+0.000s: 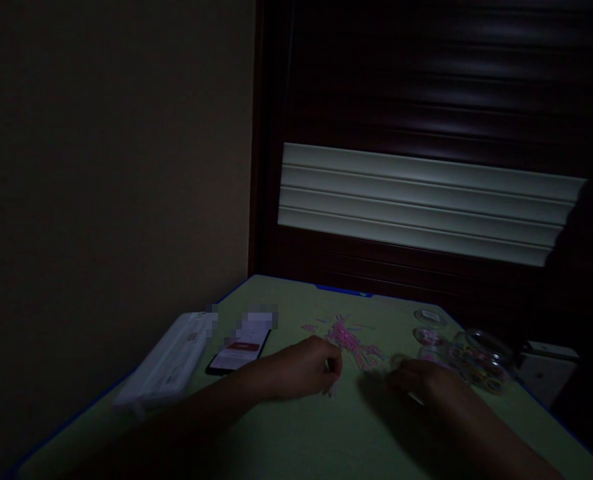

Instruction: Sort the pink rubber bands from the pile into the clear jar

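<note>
My left hand (304, 367) is over the middle of the table, thumb and fingers pinched together. A tiny thing pokes out below its fingertips, too dark to name. Just beyond lies a loose pile of small pink pieces (345, 339), with thin pale ones scattered around it. To the right, my right hand (421, 381) hovers above the tabletop, fingers closed and somewhat blurred. A faint thin loop shows at its fingertips, but I cannot make out what it is. Beside that hand stands a clear jar (491, 347) full of colourful small rings.
A phone (241, 347) with a lit screen and a long white case (169, 360) lie on the left of the pale table (276, 447). Round clear containers (429, 318) sit at the back right. A white box (549, 367) is beyond the right edge. The room is dim.
</note>
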`<state>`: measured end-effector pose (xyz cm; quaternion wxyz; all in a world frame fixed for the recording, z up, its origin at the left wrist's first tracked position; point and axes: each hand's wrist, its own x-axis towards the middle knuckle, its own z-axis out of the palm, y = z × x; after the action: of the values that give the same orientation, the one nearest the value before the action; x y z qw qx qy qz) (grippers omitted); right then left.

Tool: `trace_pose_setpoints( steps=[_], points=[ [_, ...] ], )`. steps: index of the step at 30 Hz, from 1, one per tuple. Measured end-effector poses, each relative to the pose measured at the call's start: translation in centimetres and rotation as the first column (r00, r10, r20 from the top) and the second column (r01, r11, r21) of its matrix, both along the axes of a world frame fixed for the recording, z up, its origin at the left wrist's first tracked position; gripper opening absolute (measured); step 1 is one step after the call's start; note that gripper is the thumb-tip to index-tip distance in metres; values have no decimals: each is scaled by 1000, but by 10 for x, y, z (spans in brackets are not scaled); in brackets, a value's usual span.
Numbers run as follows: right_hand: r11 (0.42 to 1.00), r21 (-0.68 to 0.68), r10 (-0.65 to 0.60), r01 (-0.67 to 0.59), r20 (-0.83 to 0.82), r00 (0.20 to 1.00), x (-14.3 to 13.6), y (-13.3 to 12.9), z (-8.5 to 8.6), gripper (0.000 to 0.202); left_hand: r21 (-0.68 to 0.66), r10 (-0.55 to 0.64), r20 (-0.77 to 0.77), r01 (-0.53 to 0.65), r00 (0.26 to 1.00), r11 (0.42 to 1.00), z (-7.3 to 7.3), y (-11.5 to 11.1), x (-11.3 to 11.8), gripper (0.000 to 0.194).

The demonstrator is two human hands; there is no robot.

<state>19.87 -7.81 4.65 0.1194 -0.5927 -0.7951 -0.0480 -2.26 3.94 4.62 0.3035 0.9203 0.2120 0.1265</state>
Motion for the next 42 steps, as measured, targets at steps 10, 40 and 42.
trace_pose_setpoints(
  steps=[10, 40, 42],
  points=[
    [999, -40, 9, -8, 21, 1000, -3, 0, 7, 24, 22, -23, 17, 22, 1000, 1000, -2, 3, 0, 24],
    [1000, -21, 4, -5, -9, 1000, 0, 1, -1, 23, 128, -27, 101, 14, 995, 992, -13, 14, 2, 22],
    [1000, -14, -5, 4, -10, 1000, -2, -1, 2, 22, 106, -18, 125, 4, 992, 994, -13, 15, 3, 20]
  ],
)
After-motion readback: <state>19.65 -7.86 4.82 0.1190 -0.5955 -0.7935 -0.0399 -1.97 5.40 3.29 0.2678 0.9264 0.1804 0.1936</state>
